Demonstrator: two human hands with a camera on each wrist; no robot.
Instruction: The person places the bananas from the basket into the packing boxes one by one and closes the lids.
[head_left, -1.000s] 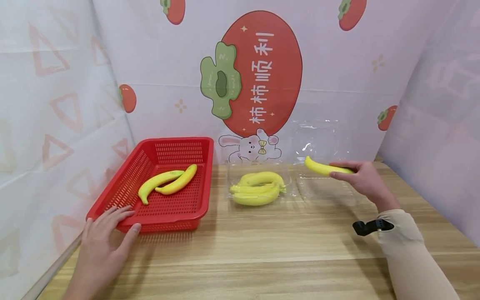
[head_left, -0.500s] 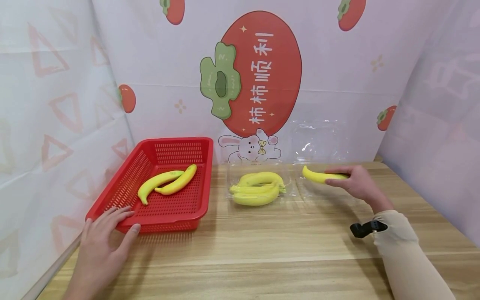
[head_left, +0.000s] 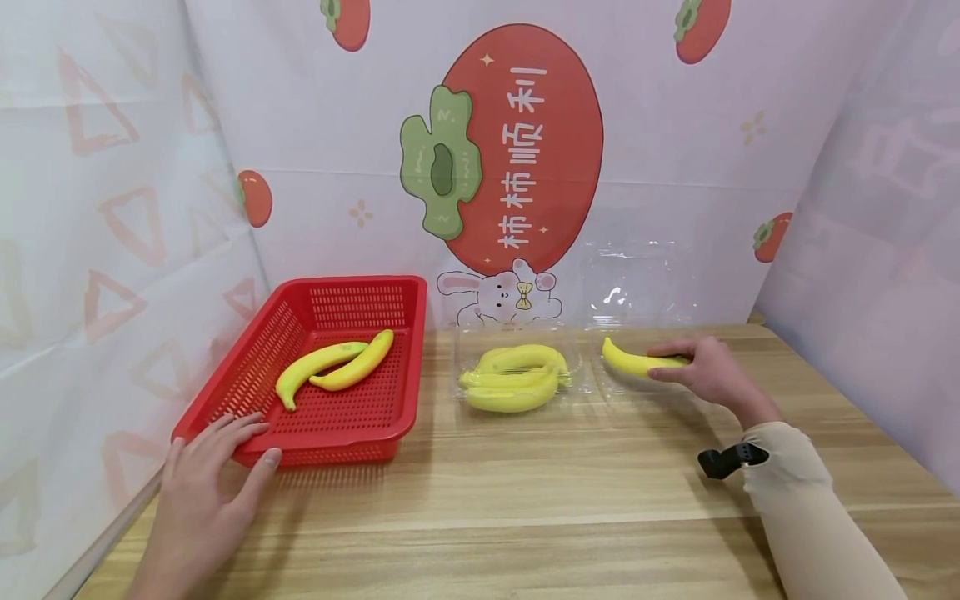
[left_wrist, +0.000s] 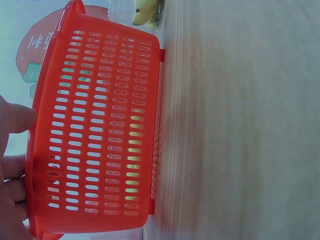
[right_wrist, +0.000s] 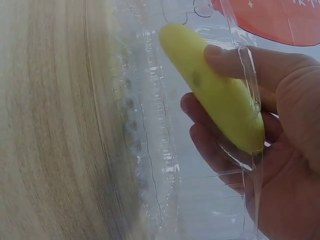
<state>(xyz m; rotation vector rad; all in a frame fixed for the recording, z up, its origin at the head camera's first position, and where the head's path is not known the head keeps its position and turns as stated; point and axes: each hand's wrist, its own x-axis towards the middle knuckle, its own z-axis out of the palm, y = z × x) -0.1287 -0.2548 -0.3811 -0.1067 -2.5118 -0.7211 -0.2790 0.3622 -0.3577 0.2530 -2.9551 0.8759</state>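
Observation:
My right hand (head_left: 708, 371) holds a yellow banana (head_left: 630, 360) by one end, thumb on one side and fingers on the other. The banana is at the clear plastic box (right_wrist: 170, 165) on the right, whose lid stands up at the back; in the right wrist view, the box's clear wall crosses in front of hand and banana. At the left, my left hand (head_left: 206, 492) rests on the near corner of the red basket (head_left: 408, 400), fingers over the rim. Inside the basket lie two bananas, one green-tipped banana (head_left: 307, 371) and one yellow banana (head_left: 360, 367), touching each other.
Between basket and right-hand box sits another clear plastic box (head_left: 465, 333) with several bananas (head_left: 513, 398) in it. Everything stands on a wooden table (head_left: 480, 500). A printed cloth (head_left: 337, 133) hangs behind, with cloth walls at both sides.
The right hand has lowered the banana and brought it slightly left, down toward the right-hand box. My left hand and the basket have stayed in place.

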